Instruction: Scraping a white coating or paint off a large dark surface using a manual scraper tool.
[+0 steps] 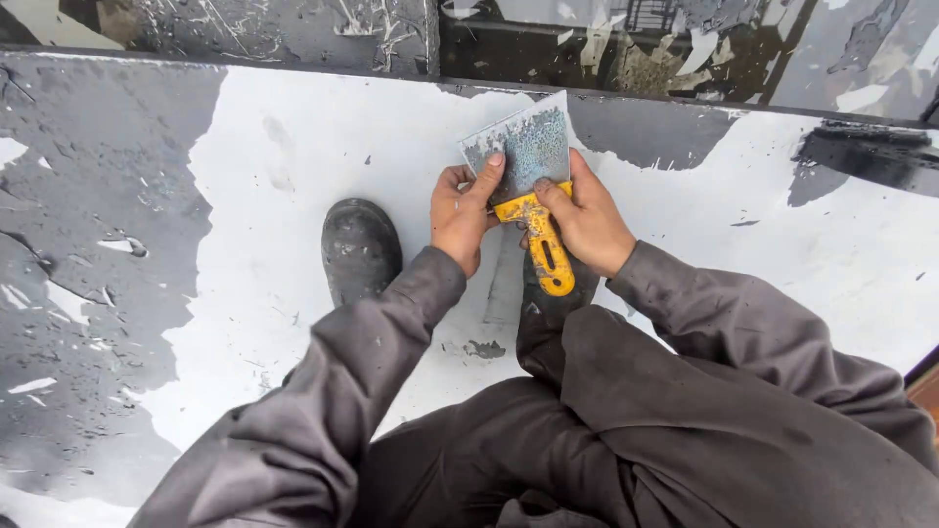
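While the head camera is looking straight down, the left hand (462,217) and the right hand (585,219) are both gripping a scraper (528,186) between them, just above the person's knees. The left hand is curling around the left edge of the wide metal blade (523,145), with its forefinger lying up across the blade's face. The right hand is wrapping the right side, its thumb pressing on the yellow handle (544,244) where it is meeting the blade. The blade is pointing away from the person, speckled with grey-blue residue, and the handle is pointing back toward the body.

Below the hands, a white-painted floor (313,156) is carrying everything; its paint is peeling, leaving dark grey bare patches toward the left edge and the far right corner. A dark, dusty boot (360,246) is standing on the white part just left of the left hand. The other foot is mostly hidden under the scraper and the grey trouser leg (685,411). Grey sleeves (333,391) are covering both arms to the wrists. Along the far edge a dark raised border (685,103) is running across the floor.
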